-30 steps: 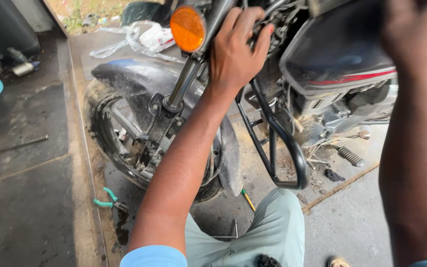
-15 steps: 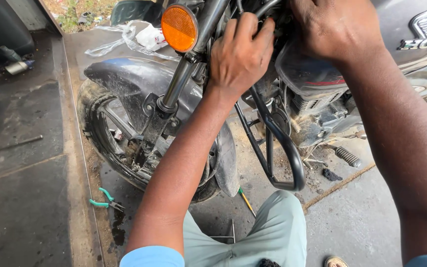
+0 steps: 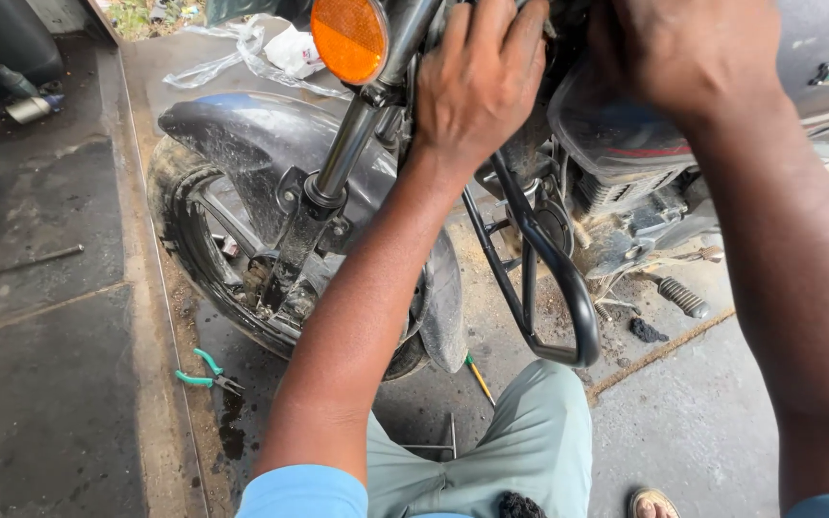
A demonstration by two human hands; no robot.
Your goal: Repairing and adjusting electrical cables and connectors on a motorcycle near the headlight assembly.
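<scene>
Head view, looking down at the front of a black motorcycle (image 3: 616, 163) standing on a stained concrete floor (image 3: 712, 422). Both hands work at the steering-head area, just behind the chrome fork tube (image 3: 352, 144), whose long axis slants from upper right to lower left beneath the round orange reflector (image 3: 349, 36). The left hand (image 3: 482, 82) lies nearer the fork, fingers curled closed over the frame parts there; what they enclose is hidden. The right hand (image 3: 688, 53) sits just beside it, over the front of the dark fuel tank, fingers bent inward (whether it holds anything cannot be told). Below them curves the black tubular crash guard (image 3: 554, 278). Green-handled pliers (image 3: 205, 372) lie well apart, near the floor's raised edge, beside the muddy front tyre (image 3: 184, 240)
</scene>
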